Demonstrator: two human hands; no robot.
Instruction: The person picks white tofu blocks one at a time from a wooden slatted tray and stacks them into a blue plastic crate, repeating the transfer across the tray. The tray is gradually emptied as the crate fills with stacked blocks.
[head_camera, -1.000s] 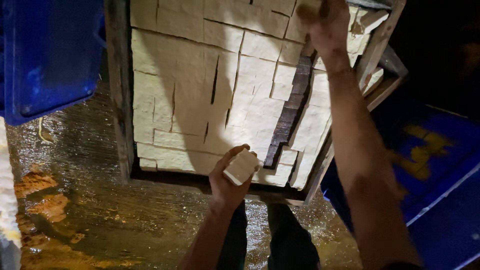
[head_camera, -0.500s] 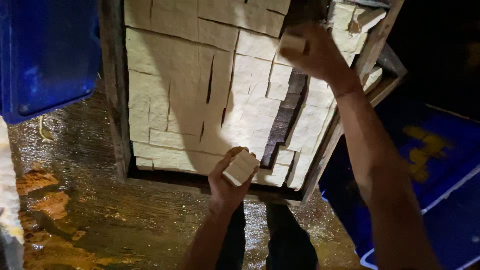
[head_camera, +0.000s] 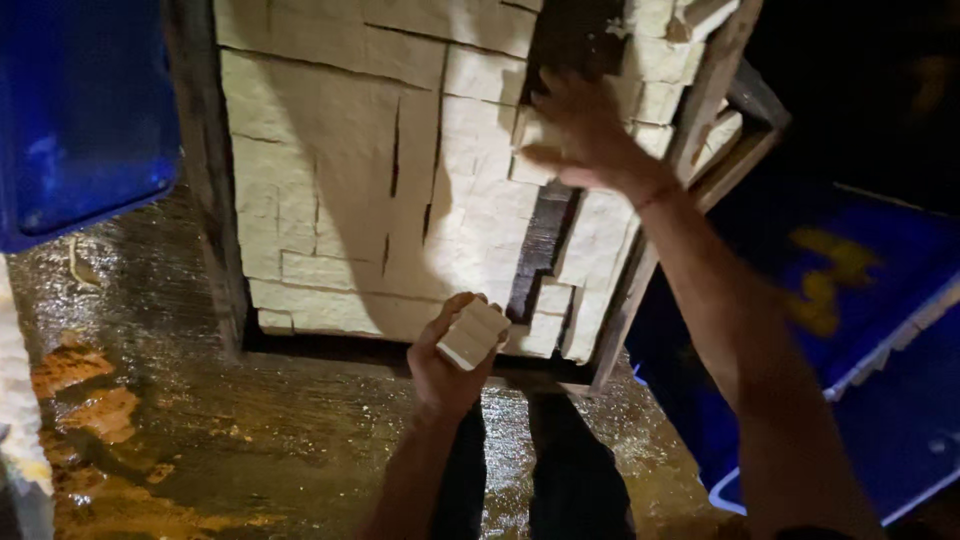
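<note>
Head cam, looking down: our left hand grips a small stack of pale square blocks, fingers wrapped tight around it, held just off the near edge of the wooden tray. Our right hand reaches further in, fingers spread flat on the cut blocks near the tray's right side; it looks like it's lifting one, but we can't really tell from this angle.

Progress-wise, most of the slab is still sitting in the tray, scored into pieces. Only a dark, stepped gap running near-to-far on the right has been cleared, so lots left.

Room to move: the wet floor on the near left is open. A blue crate crowds the far left, and a blue tub sits just beside the tray's right frame.
</note>
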